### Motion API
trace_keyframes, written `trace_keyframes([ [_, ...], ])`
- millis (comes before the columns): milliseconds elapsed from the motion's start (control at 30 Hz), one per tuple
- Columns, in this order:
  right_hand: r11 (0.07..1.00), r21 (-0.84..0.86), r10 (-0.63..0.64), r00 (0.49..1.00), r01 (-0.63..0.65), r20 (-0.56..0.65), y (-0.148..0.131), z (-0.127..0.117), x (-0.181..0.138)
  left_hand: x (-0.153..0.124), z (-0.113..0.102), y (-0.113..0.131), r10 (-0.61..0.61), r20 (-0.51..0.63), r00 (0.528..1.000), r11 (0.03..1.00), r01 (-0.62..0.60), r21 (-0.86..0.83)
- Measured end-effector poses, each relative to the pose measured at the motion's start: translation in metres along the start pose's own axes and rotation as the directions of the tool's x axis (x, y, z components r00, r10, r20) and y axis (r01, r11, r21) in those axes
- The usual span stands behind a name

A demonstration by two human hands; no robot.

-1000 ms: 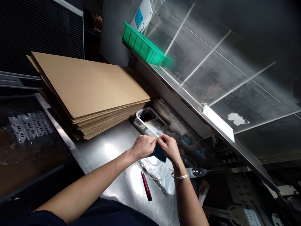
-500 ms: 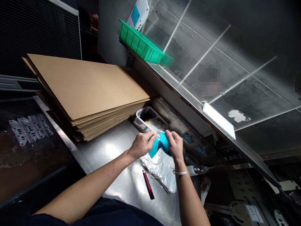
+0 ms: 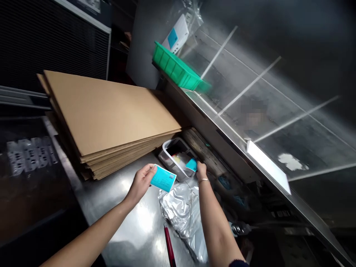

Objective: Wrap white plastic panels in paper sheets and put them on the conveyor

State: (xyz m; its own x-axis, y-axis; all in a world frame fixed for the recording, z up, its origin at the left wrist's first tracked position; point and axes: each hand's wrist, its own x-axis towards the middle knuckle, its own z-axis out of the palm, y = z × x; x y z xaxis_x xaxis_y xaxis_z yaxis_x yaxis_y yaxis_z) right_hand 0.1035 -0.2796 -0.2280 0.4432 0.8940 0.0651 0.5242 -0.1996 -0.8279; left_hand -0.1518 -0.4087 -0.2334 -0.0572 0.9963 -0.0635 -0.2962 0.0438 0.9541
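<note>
My left hand [image 3: 142, 182] pinches a blue printed card [image 3: 164, 178] by its left end, above the metal table [image 3: 122, 237]. Farther off, my right hand [image 3: 201, 170] grips a second blue card [image 3: 191, 164] at the right rim of a plastic tub [image 3: 169, 158]. Papery scraps lie inside the tub. Between my forearms rests a heap of clear plastic bags [image 3: 180, 211]. A red slim tool [image 3: 169, 244], like a utility knife or pen, lies on the metal beside the bags.
Left of the tub is a tall stack of cardboard sheets [image 3: 111, 115]. A green bin [image 3: 178, 68] stands on a ledge behind, by a tiled glossy panel. A white block [image 3: 268, 167] sits farther along that ledge. Bagged plastic parts [image 3: 30, 155] lie far left.
My hands have moved apart, each with a blue piece that both hands held together before. The right hand has gone forward to the tub; the left has moved left. The view has shifted.
</note>
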Motion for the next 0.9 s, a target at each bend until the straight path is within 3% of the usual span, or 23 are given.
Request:
trace_keyframes([
  [100,1.000,-0.026,0.003,0.996,-0.001,0.084,-0.009,0.006,0.003,0.005,0.003,-0.008,0.007,-0.016,1.000,0.999,-0.008,-0.052],
  [167,1.000,-0.013,0.001,0.992,0.000,0.124,-0.009,0.001,-0.011,0.011,0.006,-0.015,0.010,-0.014,1.000,0.997,-0.011,-0.080],
  [233,0.998,0.051,0.027,0.975,-0.039,0.221,-0.002,-0.006,-0.041,0.017,0.011,-0.023,-0.003,-0.004,1.000,0.995,0.002,-0.103],
  [300,0.971,0.186,0.071,0.924,-0.150,0.376,0.006,-0.012,-0.083,0.020,0.018,-0.030,-0.029,0.013,0.999,0.993,0.031,-0.116],
  [400,0.862,0.391,0.090,0.858,-0.321,0.506,0.016,-0.012,-0.139,0.021,0.032,-0.040,-0.082,0.066,0.994,0.988,0.090,-0.123],
  [500,0.782,0.496,0.097,0.859,-0.378,0.502,0.023,-0.008,-0.167,0.015,0.042,-0.044,-0.149,0.121,0.981,0.980,0.163,-0.113],
  [600,0.751,0.547,0.081,0.874,-0.370,0.480,0.029,-0.007,-0.175,0.005,0.042,-0.042,-0.215,0.130,0.968,0.970,0.228,-0.088],
  [767,0.804,0.499,0.056,0.877,-0.323,0.478,0.043,-0.015,-0.174,-0.007,0.039,-0.044,-0.306,0.159,0.939,0.949,0.313,-0.019],
  [900,0.862,0.377,0.182,0.901,-0.339,0.394,0.077,-0.043,-0.173,-0.007,0.067,-0.080,-0.351,0.257,0.901,0.936,0.348,0.057],
])
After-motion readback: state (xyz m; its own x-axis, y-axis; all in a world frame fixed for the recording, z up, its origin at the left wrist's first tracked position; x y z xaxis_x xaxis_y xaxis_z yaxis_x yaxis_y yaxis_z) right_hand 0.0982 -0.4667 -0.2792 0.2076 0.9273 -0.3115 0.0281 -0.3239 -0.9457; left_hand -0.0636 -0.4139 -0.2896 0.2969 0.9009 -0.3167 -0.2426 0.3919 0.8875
